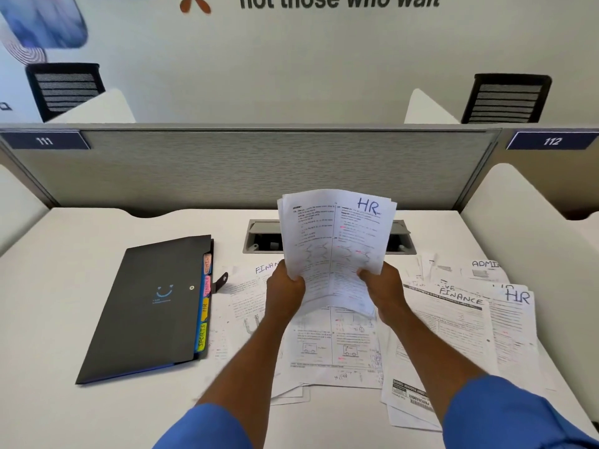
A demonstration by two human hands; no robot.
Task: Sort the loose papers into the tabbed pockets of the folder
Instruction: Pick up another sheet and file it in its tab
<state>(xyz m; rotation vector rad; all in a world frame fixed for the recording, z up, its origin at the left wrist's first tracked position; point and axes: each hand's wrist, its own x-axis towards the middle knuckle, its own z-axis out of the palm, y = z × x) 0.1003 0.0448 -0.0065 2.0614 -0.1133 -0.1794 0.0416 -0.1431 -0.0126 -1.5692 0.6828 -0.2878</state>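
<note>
While gripped two-handed, HR sheets (pixel 337 241) upright.

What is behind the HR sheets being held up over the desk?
Behind the HR sheets gripped by the left hand and right hand sits the desk's grey cable box; only its two ends show, its middle is covered.

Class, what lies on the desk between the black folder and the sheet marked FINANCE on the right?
Head view: loose papers, with both forearms crossing above them.
</note>
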